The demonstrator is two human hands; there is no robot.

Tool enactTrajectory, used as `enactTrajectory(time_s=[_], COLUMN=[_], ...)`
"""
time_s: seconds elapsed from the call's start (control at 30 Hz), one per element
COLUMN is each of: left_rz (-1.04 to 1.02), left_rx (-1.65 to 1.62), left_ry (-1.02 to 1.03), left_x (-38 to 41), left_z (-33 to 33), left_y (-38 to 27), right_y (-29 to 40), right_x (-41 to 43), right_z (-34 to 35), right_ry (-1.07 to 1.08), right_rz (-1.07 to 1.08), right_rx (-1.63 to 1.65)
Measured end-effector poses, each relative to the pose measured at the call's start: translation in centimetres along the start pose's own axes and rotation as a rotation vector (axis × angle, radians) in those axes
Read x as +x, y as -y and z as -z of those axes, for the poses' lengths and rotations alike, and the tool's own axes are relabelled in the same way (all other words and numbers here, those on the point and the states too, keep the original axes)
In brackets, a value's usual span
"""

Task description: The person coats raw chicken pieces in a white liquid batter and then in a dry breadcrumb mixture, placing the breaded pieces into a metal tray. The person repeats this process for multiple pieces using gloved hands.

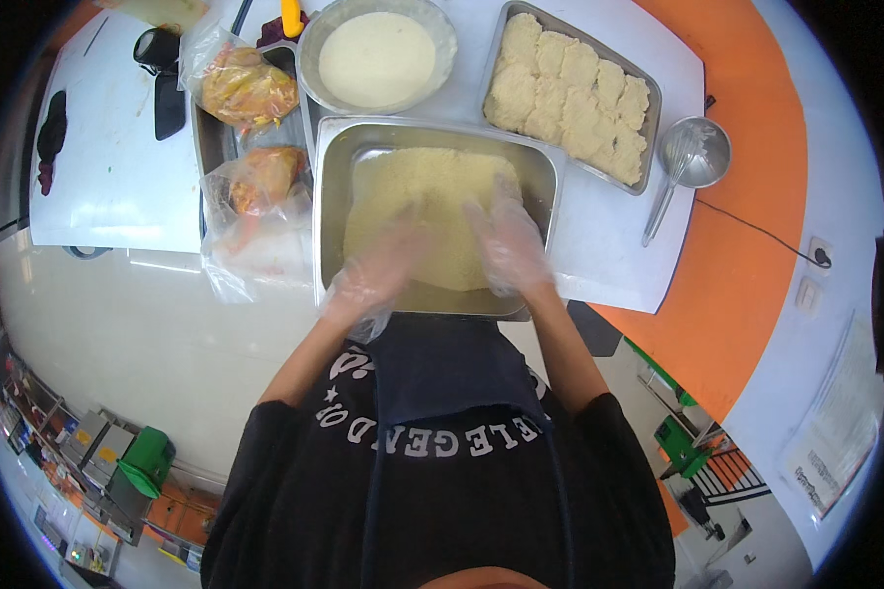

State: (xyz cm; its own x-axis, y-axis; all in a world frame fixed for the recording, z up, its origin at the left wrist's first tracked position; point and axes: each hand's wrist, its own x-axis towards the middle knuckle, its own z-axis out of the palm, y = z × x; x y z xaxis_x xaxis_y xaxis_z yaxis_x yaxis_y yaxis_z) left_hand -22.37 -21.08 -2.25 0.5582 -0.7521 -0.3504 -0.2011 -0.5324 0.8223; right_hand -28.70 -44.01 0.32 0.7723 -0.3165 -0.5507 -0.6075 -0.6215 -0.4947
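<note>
A deep stainless steel pan (438, 303) in front of me holds a bed of pale yellow breading crumbs (442, 173). Both of my hands wear loose clear plastic gloves and are inside this pan. My left hand (390, 254), motion-blurred, is low over the left part of the crumbs; its fingers are too smeared to read. On the right, my right hand (514, 247) reaches into the crumbs with its fingers apart, and I see nothing held in it. Whether anything lies under the crumbs or the palms is hidden.
Beyond the pan stands a bowl of creamy white batter (376, 59). A tray of breaded pieces (567, 96) sits at the right, beside a whisk (670, 195) in a small metal bowl (711, 158). Plastic bags of marinated meat (247, 88) lie at left, near a phone (169, 107).
</note>
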Motion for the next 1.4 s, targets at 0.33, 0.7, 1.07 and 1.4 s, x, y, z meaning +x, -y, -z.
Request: enactTrajectory(time_s=[0.33, 0.7, 1.07, 1.4], left_rz=[-0.232, -0.336, -0.359, -0.420], left_rx=[-0.020, -0.080, 0.060, 0.056], left_ry=[-0.311, -0.344, -0.309, -0.338], left_x=[-4.5, -5.7, -5.0, -4.4], left_z=[4.9, 3.9, 4.3, 4.3], left_y=[-0.9, 1.0, 1.8, 1.3], right_y=[2.3, 2.8, -1.0, 5.3], right_x=[4.8, 7.8, 5.4, 6.9], right_z=[-9.3, -10.7, -9.8, -12.1], right_ry=[-0.089, -0.249, 0.122, -0.085], right_rz=[0.488, 0.633, 0.797, 0.433], right_rx=[-0.413, -0.599, -0.681, -0.737])
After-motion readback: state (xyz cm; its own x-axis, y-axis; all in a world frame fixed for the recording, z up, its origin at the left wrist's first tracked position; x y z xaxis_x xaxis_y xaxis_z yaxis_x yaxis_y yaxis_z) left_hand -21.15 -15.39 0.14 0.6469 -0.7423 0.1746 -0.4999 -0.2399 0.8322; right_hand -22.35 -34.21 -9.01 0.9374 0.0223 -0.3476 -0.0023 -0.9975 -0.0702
